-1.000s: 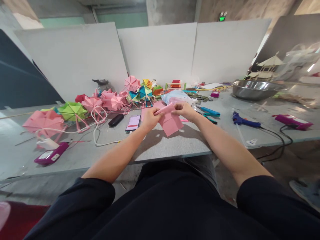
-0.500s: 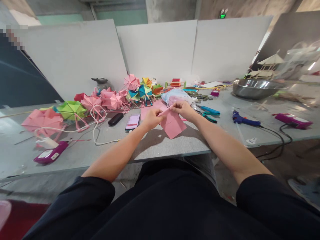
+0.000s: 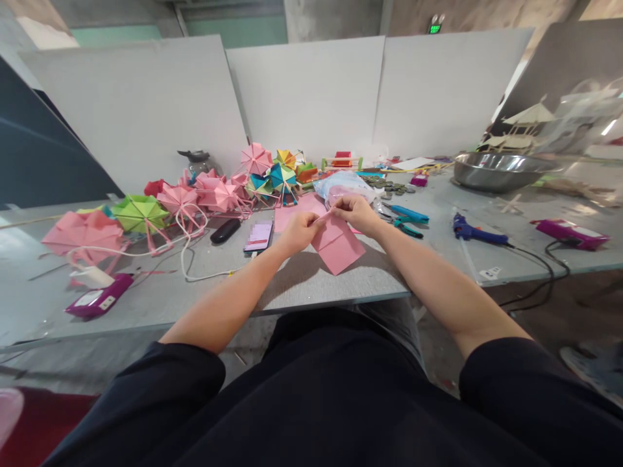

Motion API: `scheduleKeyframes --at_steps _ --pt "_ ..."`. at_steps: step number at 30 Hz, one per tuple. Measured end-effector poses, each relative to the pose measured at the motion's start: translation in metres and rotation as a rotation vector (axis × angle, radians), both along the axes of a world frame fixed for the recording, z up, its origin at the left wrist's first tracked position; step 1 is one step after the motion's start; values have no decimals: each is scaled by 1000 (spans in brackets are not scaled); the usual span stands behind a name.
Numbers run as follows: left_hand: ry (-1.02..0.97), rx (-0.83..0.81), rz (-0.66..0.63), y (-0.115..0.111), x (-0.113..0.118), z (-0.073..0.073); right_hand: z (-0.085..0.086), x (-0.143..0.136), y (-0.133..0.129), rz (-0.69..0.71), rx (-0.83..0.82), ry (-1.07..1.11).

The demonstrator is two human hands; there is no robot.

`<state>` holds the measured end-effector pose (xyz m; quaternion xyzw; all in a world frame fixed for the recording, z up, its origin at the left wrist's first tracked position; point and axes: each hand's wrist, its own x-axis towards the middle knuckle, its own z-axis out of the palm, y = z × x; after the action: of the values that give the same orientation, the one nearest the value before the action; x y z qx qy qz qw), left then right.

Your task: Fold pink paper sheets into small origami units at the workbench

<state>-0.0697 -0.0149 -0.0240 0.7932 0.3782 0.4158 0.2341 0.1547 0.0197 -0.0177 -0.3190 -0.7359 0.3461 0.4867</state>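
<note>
A creased pink sheet of paper [image 3: 339,246] hangs between my hands above the front of the table. My left hand [image 3: 300,232] is closed on its upper left edge, thumb and fingers pinched together. Close beside it, my right hand [image 3: 356,213] pinches the upper edge of the same sheet. Behind the hands lies more pink paper [image 3: 288,216], flat on the table. A clear plastic bag [image 3: 346,184] with something pink in it sits just beyond my right hand. Left of my left hand lies a phone [image 3: 258,237] with its screen lit.
Folded paper umbrellas [image 3: 141,214] and a white cable [image 3: 183,259] spread across the left. Blue-handled pliers [image 3: 409,214], a blue glue gun [image 3: 479,233], a purple power strip [image 3: 573,233] and a steel bowl [image 3: 499,174] stand to the right. White panels [image 3: 306,97] close off the back.
The pink sheet's lower corner has dropped slightly and a crease across it shows more clearly. My left hand has shifted slightly right, closer to my right hand.
</note>
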Motion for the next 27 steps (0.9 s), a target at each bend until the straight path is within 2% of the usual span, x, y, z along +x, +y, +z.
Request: scheduleKeyframes --at_steps 10,16,27 --pt "32 -68 -39 2 -1 6 0 2 0 -33 50 -32" --pt "12 -156 -58 -2 -2 3 -1 2 3 -51 52 -46" --pt "-90 -201 -46 11 -18 7 3 18 5 37 -108 -48"
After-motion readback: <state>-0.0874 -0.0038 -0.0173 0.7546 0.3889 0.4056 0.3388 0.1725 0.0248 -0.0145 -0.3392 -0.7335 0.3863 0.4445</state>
